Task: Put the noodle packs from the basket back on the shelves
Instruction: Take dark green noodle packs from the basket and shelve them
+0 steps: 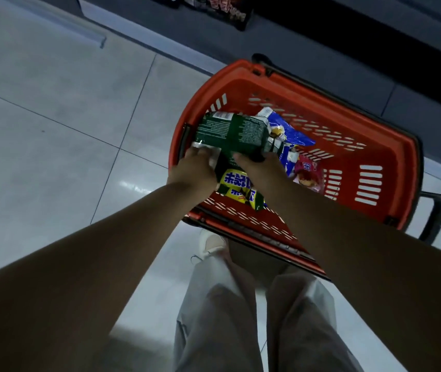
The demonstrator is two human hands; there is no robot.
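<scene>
Both hands are on one dark green noodle pack [230, 132], held just above the red basket [375, 124]. The left hand [195, 167] grips the pack's near left corner at the silver seam. The right hand [262, 167] grips the near right edge. The fingertips are mostly hidden under the pack, so the exact grip is unclear, but both hands look curled round it. The pack is tilted, back side up, with small print showing.

More packs lie in the basket. A green and yellow pack [241, 187] sits directly below the hands by the near wall. A blue and white pack [291, 132] lies partly under the held one. A pink pack [309, 175] sits to the right, near the blue one. The basket stands on the grey tile floor [53, 130], with its black handle [434, 218] sticking out at the right.

At the top is a low shelf [321, 25] with dark red and black packs [230, 9] on it, blurred. The person's light trousers [214, 331] and a pale shoe [211, 242] are at the bottom, with the shoe just beside the basket's near edge.
</scene>
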